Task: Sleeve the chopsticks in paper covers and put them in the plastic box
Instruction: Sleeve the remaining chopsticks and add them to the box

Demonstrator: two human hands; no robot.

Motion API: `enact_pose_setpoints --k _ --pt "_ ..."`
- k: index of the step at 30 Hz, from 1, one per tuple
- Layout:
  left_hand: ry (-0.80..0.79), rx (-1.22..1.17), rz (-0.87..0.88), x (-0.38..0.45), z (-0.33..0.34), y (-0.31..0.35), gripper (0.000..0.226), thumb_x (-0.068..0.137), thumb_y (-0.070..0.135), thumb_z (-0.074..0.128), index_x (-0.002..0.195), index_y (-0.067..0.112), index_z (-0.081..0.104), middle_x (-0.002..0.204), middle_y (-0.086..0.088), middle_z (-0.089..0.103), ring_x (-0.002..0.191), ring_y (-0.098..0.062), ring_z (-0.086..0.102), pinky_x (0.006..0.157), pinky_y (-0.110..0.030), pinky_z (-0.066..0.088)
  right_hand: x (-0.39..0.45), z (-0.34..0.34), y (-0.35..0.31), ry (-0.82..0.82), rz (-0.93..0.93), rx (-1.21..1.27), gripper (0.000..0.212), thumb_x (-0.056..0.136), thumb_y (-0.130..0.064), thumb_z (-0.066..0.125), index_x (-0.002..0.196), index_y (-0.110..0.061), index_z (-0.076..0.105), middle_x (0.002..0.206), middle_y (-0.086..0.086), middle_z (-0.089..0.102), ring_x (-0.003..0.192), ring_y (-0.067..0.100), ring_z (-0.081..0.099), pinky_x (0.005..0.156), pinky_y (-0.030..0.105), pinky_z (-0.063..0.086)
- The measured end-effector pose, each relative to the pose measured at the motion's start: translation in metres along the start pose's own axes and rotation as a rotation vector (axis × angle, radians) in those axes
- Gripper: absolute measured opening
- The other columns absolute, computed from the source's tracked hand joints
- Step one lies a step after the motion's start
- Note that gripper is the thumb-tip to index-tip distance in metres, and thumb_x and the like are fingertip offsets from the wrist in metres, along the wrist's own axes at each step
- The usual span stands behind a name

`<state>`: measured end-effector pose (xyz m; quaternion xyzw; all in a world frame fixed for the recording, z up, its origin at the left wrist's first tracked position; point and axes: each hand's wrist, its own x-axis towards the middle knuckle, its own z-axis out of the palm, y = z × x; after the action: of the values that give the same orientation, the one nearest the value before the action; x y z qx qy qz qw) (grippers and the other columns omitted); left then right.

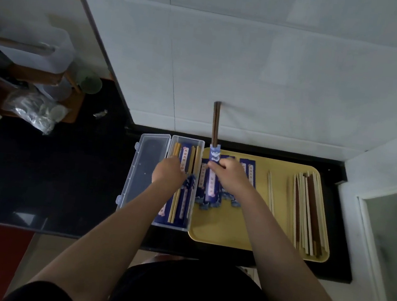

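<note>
A yellow tray (245,232) is sitting on a black counter (40,182) against a white tiled wall (251,69). At far left, a crumpled plastic bag (33,113) is lying beside a wooden rack (69,81) holding white containers (43,46).

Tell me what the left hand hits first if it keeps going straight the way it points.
The left hand points away from the person, along the open plastic box. It would probably first slide over the sleeved chopsticks lying in the box, then meet the box's far end wall; its height above them is unclear.
</note>
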<state>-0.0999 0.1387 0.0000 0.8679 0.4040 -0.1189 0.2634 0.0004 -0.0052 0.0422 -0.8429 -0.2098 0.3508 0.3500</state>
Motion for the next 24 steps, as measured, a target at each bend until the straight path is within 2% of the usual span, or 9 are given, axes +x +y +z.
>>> enact_pose_setpoints --k 3,5,7,9,14,18,20,22,24 --pt "0.002 0.019 -0.016 0.000 0.003 0.003 0.022 0.092 0.023 0.069 0.096 0.014 0.050 0.085 -0.003 0.053 0.077 -0.020 0.054 0.061 -0.031 0.043 -0.007 0.012 -0.003 -0.220 0.107 0.007 0.030 0.104 -0.032 0.054 0.081 -0.013 0.059 0.064 0.002 0.056 0.048 0.009 0.049 0.051 0.021 0.040" --pt "0.001 -0.023 -0.032 0.003 0.005 0.001 0.015 0.090 0.016 0.068 0.091 0.012 0.054 0.083 -0.003 0.057 0.073 -0.020 0.056 0.058 -0.030 0.044 -0.010 0.025 0.003 -0.249 0.166 0.020 0.024 0.101 -0.029 0.059 0.087 -0.010 0.063 0.062 0.001 0.057 0.046 0.008 0.048 0.048 0.021 0.039" --pt "-0.020 -0.088 -0.052 0.006 0.005 -0.005 0.008 0.089 0.013 0.065 0.085 0.011 0.058 0.085 -0.006 0.064 0.072 -0.020 0.060 0.057 -0.029 0.046 -0.011 0.038 0.010 -0.238 0.221 0.099 0.022 0.099 -0.024 0.064 0.098 -0.002 0.065 0.063 0.004 0.058 0.048 0.011 0.050 0.047 0.023 0.041" --pt "-0.025 -0.151 -0.072 0.009 0.003 -0.010 0.003 0.088 0.013 0.064 0.087 0.010 0.063 0.086 -0.007 0.067 0.075 -0.021 0.064 0.055 -0.027 0.047 -0.011 0.047 0.014 -0.219 0.250 0.171 0.021 0.097 -0.021 0.066 0.100 0.000 0.062 0.069 0.008 0.063 0.050 0.014 0.056 0.048 0.025 0.045" --pt "-0.035 -0.242 -0.093 0.010 -0.011 -0.015 0.011 0.088 0.018 0.069 0.085 0.008 0.068 0.077 -0.004 0.066 0.067 -0.017 0.064 0.052 -0.024 0.046 -0.007 0.062 0.011 -0.151 0.266 0.155 0.023 0.096 -0.023 0.068 0.100 -0.003 0.057 0.080 0.014 0.072 0.054 0.023 0.067 0.055 0.034 0.055" --pt "-0.122 -0.378 -0.143 0.009 -0.024 -0.017 0.020 0.091 0.021 0.066 0.080 0.005 0.066 0.062 -0.003 0.058 0.051 -0.013 0.053 0.051 -0.023 0.043 -0.006 0.070 0.013 -0.086 0.255 -0.002 0.022 0.096 -0.029 0.067 0.093 -0.011 0.056 0.074 0.006 0.066 0.051 0.014 0.059 0.049 0.026 0.047" --pt "-0.201 -0.573 -0.250 0.006 -0.027 -0.018 0.021 0.094 0.020 0.064 0.079 0.005 0.063 0.059 -0.004 0.054 0.047 -0.012 0.046 0.046 -0.022 0.039 -0.005 0.071 0.017 -0.024 0.225 -0.087 0.026 0.094 -0.035 0.067 0.089 -0.014 0.052 0.077 0.002 0.061 0.059 0.012 0.056 0.054 0.025 0.042" --pt "-0.297 -0.924 -0.368 0.000 -0.028 -0.020 0.015 0.095 0.018 0.063 0.088 0.005 0.064 0.063 -0.003 0.056 0.047 -0.009 0.044 0.045 -0.019 0.037 -0.006 0.069 0.017 0.068 0.145 -0.132 0.025 0.095 -0.035 0.067 0.092 -0.017 0.050 0.079 -0.002 0.056 0.066 0.012 0.054 0.058 0.025 0.040" --pt "-0.394 -1.231 -0.394 -0.007 -0.029 -0.021 0.012 0.096 0.016 0.061 0.099 0.004 0.063 0.071 -0.004 0.060 0.048 -0.007 0.047 0.044 -0.017 0.039 -0.005 0.065 0.013 0.134 0.004 -0.133 0.023 0.095 -0.031 0.067 0.104 -0.018 0.050 0.083 -0.002 0.058 0.072 0.014 0.059 0.061 0.025 0.047"
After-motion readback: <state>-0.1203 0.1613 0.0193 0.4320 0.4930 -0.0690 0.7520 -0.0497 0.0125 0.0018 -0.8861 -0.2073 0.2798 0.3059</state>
